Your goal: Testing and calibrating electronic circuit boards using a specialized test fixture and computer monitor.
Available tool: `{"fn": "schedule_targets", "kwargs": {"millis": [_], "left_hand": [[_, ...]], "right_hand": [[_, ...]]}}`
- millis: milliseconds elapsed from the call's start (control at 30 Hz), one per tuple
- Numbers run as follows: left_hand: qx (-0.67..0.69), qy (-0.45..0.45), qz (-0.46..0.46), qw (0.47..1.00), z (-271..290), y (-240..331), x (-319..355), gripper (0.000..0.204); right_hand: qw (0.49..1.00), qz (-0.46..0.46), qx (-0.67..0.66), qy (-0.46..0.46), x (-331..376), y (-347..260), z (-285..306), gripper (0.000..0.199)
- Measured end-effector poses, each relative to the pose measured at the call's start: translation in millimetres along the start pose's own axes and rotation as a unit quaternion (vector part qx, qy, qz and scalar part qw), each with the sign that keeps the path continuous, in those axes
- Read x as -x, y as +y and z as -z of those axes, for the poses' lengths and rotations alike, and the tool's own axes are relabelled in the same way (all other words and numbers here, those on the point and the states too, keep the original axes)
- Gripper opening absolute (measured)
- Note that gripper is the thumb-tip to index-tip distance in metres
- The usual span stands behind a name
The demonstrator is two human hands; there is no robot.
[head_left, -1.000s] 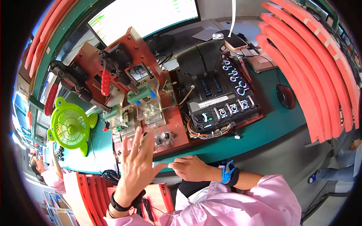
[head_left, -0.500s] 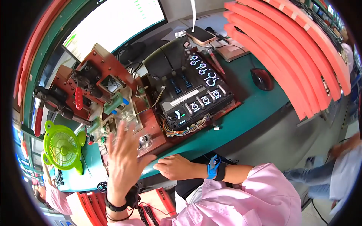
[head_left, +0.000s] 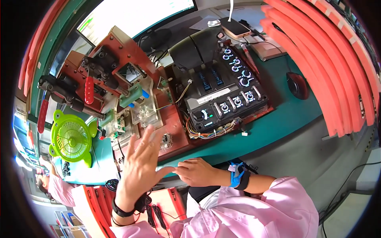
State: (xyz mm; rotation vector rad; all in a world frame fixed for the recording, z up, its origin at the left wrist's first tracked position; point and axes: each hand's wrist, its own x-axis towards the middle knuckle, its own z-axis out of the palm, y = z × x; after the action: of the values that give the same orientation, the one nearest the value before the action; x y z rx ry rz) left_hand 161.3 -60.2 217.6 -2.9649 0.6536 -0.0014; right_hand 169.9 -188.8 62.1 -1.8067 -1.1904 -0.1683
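Note:
My left hand (head_left: pixel 141 170) is raised at the bench's front edge, its fingers spread and nothing in it. Its thumb reaches to the curled fingertips of my right hand (head_left: pixel 197 171); whether they touch or pinch anything is hidden. A blue strap (head_left: pixel 237 175) and a black band circle my right wrist. Beyond the hands, a black control panel (head_left: pixel 222 99) with lit knobs, switches and two wide dark levers rests on a red base. To its left stands a red test fixture (head_left: pixel 119 51) with toggle clamps and red handles (head_left: pixel 89 90). A small clear part (head_left: pixel 166 141) lies close to my left fingers.
A green fan (head_left: pixel 71 141) stands at left. A monitor (head_left: pixel 131 18) and a phone (head_left: pixel 235 27) are at the back. A mouse (head_left: pixel 297 85) sits right of the panel, beside stacked red foam strips (head_left: pixel 325 67). Another person in pink (head_left: pixel 61 190) is at far left.
The view has shifted, so the bench items appear farther right. My left thumb has come up to the right fingertips. A person walking at the right is out of view.

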Motion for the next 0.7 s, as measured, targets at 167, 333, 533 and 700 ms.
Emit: {"fn": "schedule_targets", "kwargs": {"millis": [167,333,533,700], "left_hand": [[-0.022,0.024,-0.020,0.999,7,-4,-14,0.072],[-0.035,0.029,-0.025,0.999,-4,17,7,0.067],[0.185,0.102,-0.004,0.978,-54,50,46,0.042],[0.213,0.268,0.113,0.933,-131,42,50,0.023]], "right_hand": [[0.998,0.002,0.048,-0.047,-6,1,-4,0.020],[1.000,0.023,-0.001,-0.001,0,5,-5,0.018],[0.998,0.030,-0.059,0.015,4,7,13,0.011],[0.998,-0.051,0.006,-0.032,-17,-11,71,0.007]]}}
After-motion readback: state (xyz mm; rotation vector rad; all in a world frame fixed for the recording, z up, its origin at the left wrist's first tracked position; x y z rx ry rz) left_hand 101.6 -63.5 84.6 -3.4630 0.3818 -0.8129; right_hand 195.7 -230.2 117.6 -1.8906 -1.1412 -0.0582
